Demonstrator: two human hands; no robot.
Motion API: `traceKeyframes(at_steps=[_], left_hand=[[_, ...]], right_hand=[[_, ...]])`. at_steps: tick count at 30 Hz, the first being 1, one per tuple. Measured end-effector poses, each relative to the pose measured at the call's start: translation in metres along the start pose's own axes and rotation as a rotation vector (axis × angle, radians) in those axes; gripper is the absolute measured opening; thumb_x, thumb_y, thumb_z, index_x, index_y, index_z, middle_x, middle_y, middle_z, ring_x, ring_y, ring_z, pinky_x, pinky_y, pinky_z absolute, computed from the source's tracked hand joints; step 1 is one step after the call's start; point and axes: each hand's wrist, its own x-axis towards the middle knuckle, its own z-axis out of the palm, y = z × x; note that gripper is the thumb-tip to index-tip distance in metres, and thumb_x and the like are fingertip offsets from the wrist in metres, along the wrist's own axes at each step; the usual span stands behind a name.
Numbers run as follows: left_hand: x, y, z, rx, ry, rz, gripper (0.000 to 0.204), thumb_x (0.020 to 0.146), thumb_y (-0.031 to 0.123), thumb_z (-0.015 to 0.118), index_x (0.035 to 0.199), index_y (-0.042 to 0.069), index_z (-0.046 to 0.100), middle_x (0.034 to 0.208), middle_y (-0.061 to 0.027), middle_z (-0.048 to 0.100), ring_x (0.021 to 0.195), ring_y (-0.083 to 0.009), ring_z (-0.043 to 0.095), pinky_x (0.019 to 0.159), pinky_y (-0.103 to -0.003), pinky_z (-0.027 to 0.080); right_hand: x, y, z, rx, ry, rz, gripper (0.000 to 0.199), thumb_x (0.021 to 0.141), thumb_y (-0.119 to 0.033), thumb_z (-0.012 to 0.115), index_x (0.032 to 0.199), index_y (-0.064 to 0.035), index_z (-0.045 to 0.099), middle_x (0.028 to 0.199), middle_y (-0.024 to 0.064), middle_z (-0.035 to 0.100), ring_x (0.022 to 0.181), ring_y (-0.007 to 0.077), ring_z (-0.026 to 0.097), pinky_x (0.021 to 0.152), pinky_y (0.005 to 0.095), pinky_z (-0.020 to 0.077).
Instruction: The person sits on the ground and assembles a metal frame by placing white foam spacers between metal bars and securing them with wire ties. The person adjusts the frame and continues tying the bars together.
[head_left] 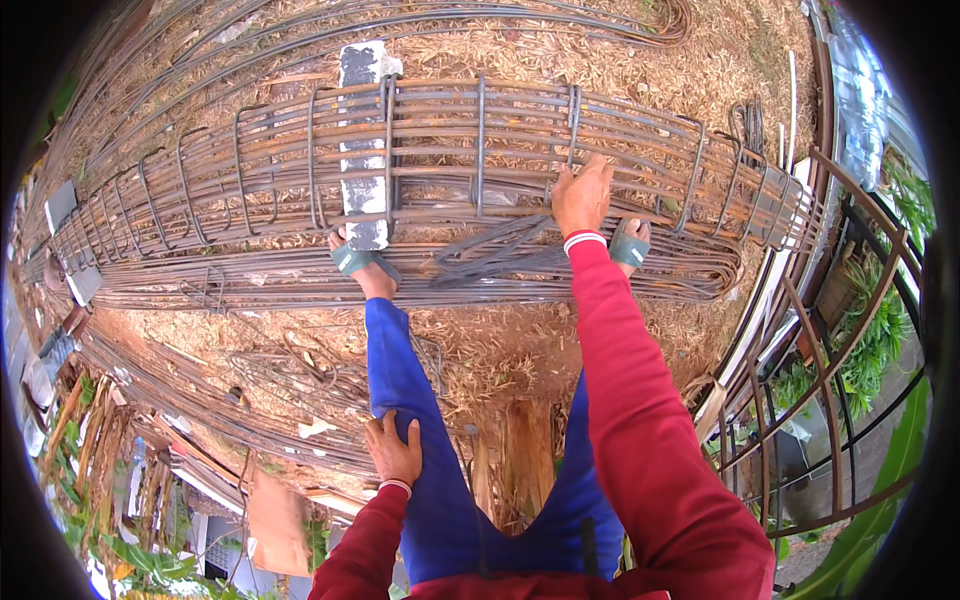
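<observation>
Rebar cage [430, 150]: long, rusty, many stirrups around straight bars.
Right hand [583, 195]: on cage's near side, fingers curled on one stirrup [573, 125].
Left hand [393, 450]: far from cage, fingers spread flat on thigh, holding nothing.

Dry, straw-strewn ground [520, 350] carries a long rusted rebar cage [420, 150], which rests across a pale concrete block [362, 130]. Bundles of loose steel bars [250, 285] lie alongside the cage, with a small coil of tie wire [490, 255] on top. More bars [200, 395] and a wooden plank [525, 440] lie nearer.
</observation>
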Motion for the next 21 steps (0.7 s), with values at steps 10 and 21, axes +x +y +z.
traceKeyframes(at_steps=[10,21], left_hand=[[0.002,0.007,0.001,0.065,-0.03,-0.021,0.054,0.093,0.042,0.064,0.13,0.003,0.059,0.117,-0.0207,0.052,0.117,-0.0403,0.048,0.104,-0.051,0.038],[0.004,0.016,0.004,0.167,-0.031,-0.018,0.051,0.094,0.038,0.065,0.132,0.004,0.058,0.118,-0.0203,0.05,0.117,-0.0399,0.048,0.102,-0.052,0.04]], right_hand=[[0.005,0.028,-0.002,0.165,-0.068,-0.084,0.021,0.088,-0.012,0.071,0.101,0.0019,0.06,0.102,0.0269,0.06,0.093,0.0472,0.062,0.081,0.0543,0.049],[0.079,0.191,-0.085,-0.221,0.068,0.185,0.033,0.089,-0.012,0.068,0.119,0.0001,0.061,0.121,0.0263,0.057,0.109,0.0441,0.06,0.094,0.05,0.0492]])
